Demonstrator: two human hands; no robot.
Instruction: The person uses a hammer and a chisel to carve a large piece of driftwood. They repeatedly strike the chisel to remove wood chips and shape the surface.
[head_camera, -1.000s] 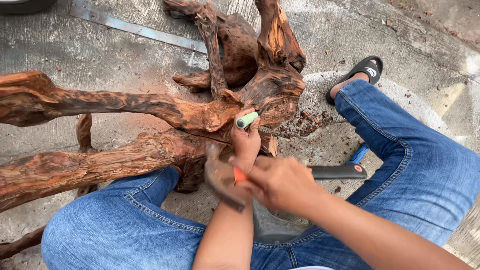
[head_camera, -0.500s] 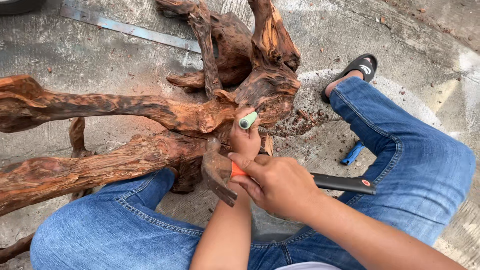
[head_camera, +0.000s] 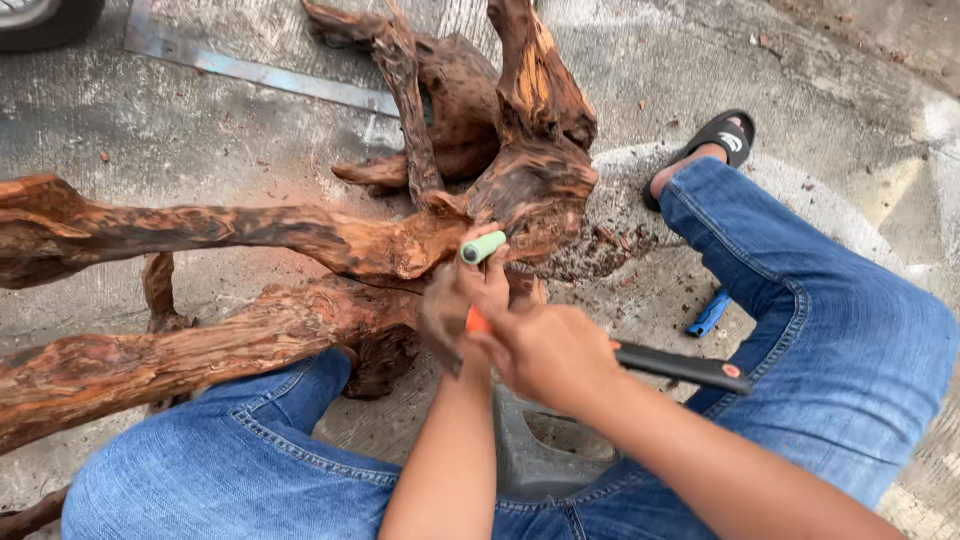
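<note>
We are mid-carving: left hand (head_camera: 462, 300) clenches the chisel (head_camera: 483, 247) against the root (head_camera: 300, 235), right hand (head_camera: 550, 350) clenches the hammer (head_camera: 680, 366); next, a square strike

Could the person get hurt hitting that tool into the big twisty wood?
Maybe. The left hand grips the green-handled tool right where the hammer in the right hand lands, so a miss could hit fingers. Chips from the root wood might fly at the sandalled foot.
</note>
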